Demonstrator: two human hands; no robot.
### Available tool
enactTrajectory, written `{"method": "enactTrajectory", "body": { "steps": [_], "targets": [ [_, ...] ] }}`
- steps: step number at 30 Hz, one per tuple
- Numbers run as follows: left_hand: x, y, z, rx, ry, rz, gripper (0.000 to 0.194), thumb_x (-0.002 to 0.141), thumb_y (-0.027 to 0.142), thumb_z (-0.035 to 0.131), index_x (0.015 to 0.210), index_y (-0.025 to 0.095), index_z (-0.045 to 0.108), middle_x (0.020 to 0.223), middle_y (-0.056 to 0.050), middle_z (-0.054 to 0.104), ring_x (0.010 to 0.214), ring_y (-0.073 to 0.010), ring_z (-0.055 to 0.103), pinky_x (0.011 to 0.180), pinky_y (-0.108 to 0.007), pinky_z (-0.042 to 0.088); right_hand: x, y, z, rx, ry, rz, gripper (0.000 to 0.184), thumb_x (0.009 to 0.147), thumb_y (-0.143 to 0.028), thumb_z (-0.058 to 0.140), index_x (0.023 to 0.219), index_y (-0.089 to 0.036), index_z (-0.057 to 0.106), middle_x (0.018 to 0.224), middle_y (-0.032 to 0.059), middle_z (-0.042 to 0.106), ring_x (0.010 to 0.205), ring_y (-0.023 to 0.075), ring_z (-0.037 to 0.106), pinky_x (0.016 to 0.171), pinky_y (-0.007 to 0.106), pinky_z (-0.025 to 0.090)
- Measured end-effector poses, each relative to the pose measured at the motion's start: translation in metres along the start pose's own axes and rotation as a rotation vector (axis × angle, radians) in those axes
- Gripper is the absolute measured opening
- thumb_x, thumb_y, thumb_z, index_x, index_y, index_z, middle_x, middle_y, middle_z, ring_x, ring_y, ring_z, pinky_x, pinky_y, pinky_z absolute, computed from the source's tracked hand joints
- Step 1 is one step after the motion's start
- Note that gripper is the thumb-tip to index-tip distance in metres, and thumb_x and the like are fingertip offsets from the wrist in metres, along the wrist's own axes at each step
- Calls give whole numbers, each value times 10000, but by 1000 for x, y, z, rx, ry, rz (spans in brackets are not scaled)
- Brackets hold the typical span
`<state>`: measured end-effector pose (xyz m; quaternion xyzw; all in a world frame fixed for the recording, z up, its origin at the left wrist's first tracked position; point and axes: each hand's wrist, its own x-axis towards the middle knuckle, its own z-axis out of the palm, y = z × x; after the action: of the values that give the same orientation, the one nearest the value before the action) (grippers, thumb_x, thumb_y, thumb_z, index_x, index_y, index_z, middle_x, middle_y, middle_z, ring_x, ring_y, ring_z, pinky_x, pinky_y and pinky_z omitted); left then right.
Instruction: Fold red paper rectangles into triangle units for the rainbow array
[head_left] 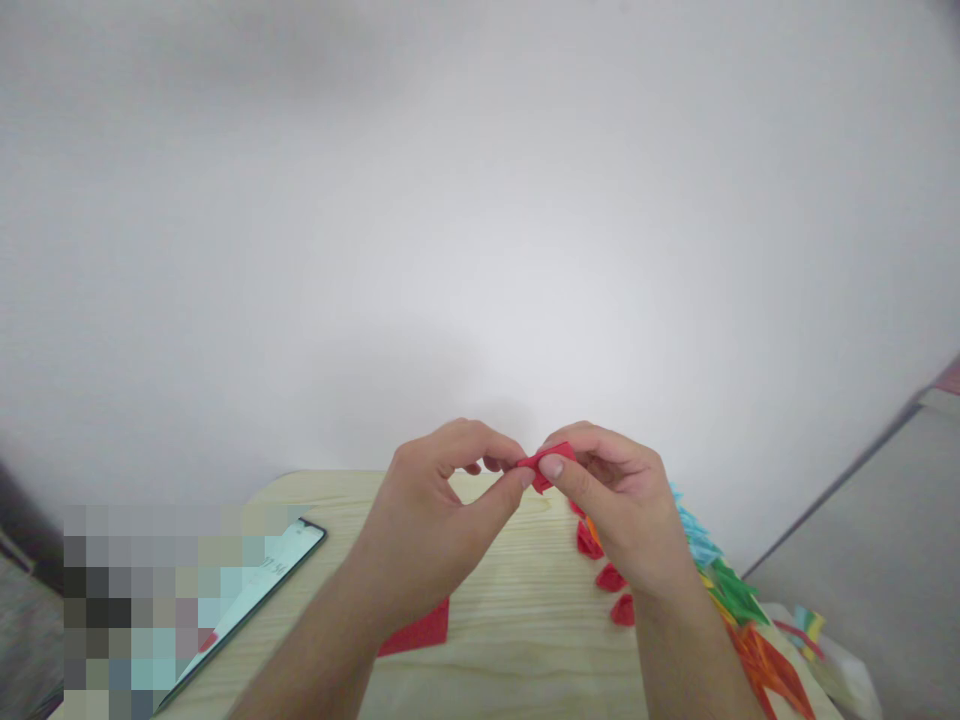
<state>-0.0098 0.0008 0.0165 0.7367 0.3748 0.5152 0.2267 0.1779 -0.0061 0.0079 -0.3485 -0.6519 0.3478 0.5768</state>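
A small piece of folded red paper (559, 458) is held up over the table between both hands. My left hand (450, 500) pinches its left tip between thumb and fingers. On the other side, my right hand (622, 500) grips the wider part, thumb in front and fingers behind. Below my left wrist lies a flat red sheet (424, 632), partly covered by the forearm. Several small folded red paper pieces (611, 577) sit in a row beside my right wrist, some of them half hidden by the hand.
The pale wood-grain table (517, 640) stands against a white wall (480, 220). A phone (277, 575) with a lit screen lies at the left, partly blurred out. Along the right edge are folded papers in blue (699, 540), green (735, 595) and orange (769, 665).
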Motion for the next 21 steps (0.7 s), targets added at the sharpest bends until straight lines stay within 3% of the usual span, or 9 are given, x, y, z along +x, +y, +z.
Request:
{"method": "enactTrajectory", "body": {
  "steps": [14,21],
  "targets": [
    [-1,5,-4,10,-1,97,69,929,257,697,883,268,748,843,48,716,819,-117,643,774,-249,491,-3,2,1,83,23,13,99,902,-298,790,990,-253,784,820,7,762,765,145,677,714,268,537],
    [-1,5,-5,56,-10,183,68,928,222,699,892,260,743,851,52,718,821,-101,648,773,-226,496,-2,-1,1,68,17,-4,73,912,-298,777,907,-225,774,794,9,750,753,143,670,711,266,539]
  ]
}}
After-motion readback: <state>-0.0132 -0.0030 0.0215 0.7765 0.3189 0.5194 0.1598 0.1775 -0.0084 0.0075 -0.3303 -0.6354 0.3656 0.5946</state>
